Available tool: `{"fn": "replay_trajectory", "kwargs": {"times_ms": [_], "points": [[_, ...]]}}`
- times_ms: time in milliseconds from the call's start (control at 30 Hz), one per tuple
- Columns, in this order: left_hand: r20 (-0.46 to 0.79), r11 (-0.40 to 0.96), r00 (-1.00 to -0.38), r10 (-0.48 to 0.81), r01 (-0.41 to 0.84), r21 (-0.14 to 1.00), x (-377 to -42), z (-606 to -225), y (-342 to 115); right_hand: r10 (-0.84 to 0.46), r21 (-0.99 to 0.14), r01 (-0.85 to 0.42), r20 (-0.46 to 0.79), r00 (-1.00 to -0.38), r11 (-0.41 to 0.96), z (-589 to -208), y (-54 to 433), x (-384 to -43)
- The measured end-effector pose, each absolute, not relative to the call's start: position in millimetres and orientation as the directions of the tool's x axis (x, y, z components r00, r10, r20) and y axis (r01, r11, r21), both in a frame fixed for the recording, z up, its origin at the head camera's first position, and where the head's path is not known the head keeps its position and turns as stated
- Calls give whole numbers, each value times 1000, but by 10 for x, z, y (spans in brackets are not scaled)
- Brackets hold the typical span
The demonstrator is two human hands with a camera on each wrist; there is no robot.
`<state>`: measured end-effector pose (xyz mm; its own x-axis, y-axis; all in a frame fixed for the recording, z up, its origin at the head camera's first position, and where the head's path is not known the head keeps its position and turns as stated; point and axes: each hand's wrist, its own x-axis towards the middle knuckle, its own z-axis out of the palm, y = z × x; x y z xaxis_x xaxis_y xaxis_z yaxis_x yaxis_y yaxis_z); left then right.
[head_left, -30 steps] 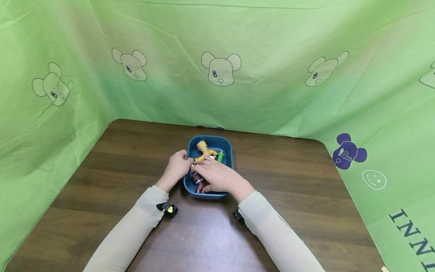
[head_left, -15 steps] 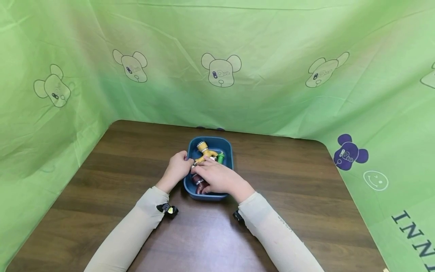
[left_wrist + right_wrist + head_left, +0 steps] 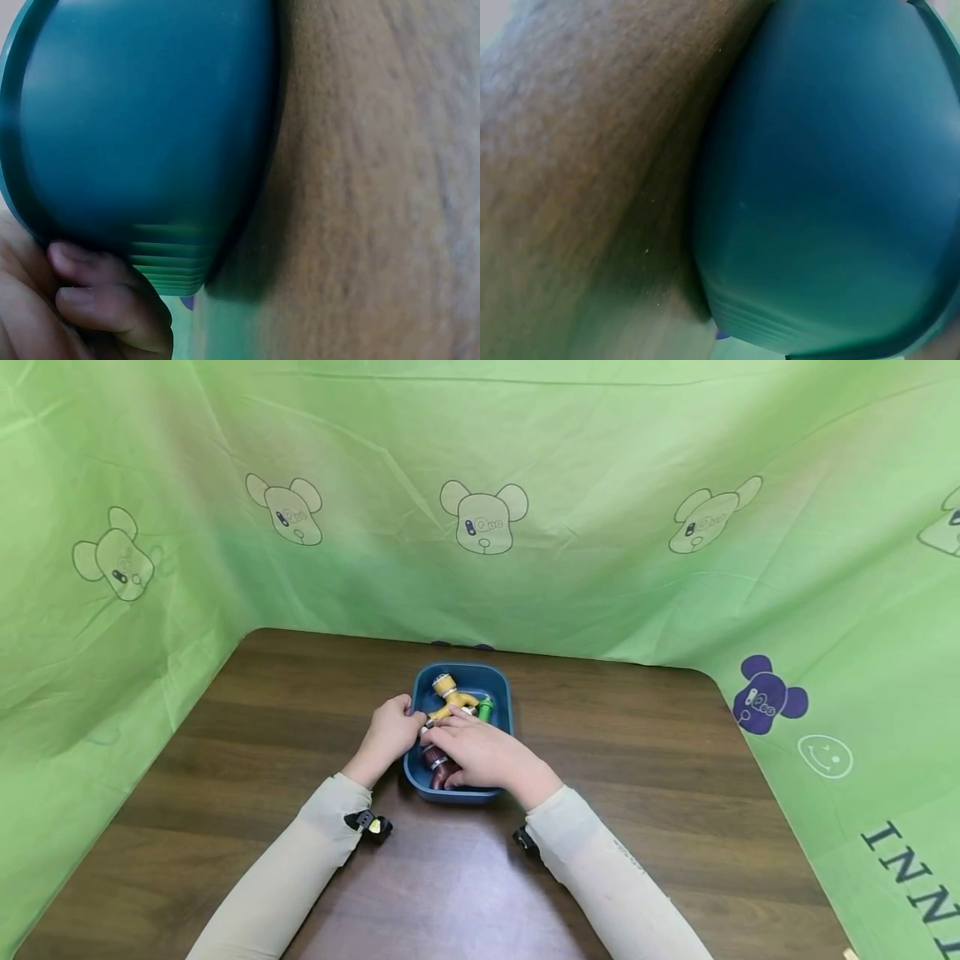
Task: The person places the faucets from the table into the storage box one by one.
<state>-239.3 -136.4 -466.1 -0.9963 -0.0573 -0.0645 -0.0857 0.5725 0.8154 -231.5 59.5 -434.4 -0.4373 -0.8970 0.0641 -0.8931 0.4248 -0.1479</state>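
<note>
In the head view a blue plastic bin (image 3: 457, 797) holds several toy-like taps. A yellow tap (image 3: 454, 697) lies toward the back, a green piece (image 3: 485, 708) to its right, and a maroon tap (image 3: 442, 772) in front. My left hand (image 3: 392, 731) grips the bin's left rim, fingertips close to the yellow tap's lower end; the left wrist view shows curled fingers (image 3: 112, 304) under the rim outside. My right hand (image 3: 483, 747) reaches over the right side and lies across the taps, fingers extended, thumb beside the maroon one. Whatever is under its palm is hidden.
The bin stands on a brown wooden table (image 3: 637, 760), near its far edge. Green cloth (image 3: 585, 585) with bear prints hangs behind and along both sides. Black wrist cameras are strapped over the pale sleeves (image 3: 600, 860).
</note>
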Motion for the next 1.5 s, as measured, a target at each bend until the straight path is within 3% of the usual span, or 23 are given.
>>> {"fn": "replay_trajectory", "kwargs": {"times_ms": [767, 1500], "points": [[-72, 567, -996, -48, -86, 819, -2382, -4640, -1358, -902, -132, -913, 156, -403, 385, -4274, 679, -2297], [-65, 580, -996, -58, -86, 810, -2379, -4658, -1360, -865, -108, -886, 192, -465, 452, -4206, 790, -2205]]}}
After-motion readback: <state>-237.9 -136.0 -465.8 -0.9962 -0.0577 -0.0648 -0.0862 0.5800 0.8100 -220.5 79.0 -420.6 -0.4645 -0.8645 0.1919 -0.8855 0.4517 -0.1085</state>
